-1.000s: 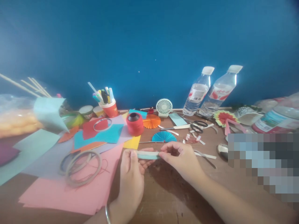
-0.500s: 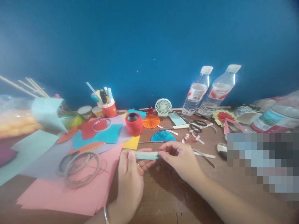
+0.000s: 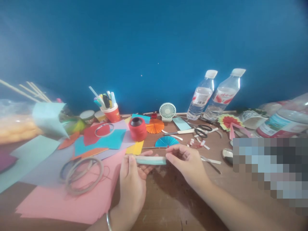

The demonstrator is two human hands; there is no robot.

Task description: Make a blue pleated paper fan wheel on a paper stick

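Observation:
My left hand point(image 3: 132, 183) pinches the left end of a folded paper strip point(image 3: 151, 160), its fingers spreading behind and under it. The strip is pale blue-green with a whitish band along its top edge, held level above the table. At the strip's right end, my right hand point(image 3: 189, 163) has thumb and forefinger closed together; whether they grip the paper or the whitish band is hard to see. Just beyond the hands lies a blue pleated paper fan point(image 3: 166, 141), with an orange pleated fan point(image 3: 155, 126) behind it.
Left are coloured paper sheets point(image 3: 64, 203) with tape rolls point(image 3: 84, 176) on top. A red thread spool point(image 3: 138, 129), pen cup point(image 3: 112, 113) and small white fan point(image 3: 167, 111) stand toward the wall. Scissors point(image 3: 203, 131), paper scraps and water bottles point(image 3: 201, 96) are right.
My right fingertips have shifted slightly right along the strip, so more of its right end shows. The left hand keeps its pinch, and the view has shifted slightly.

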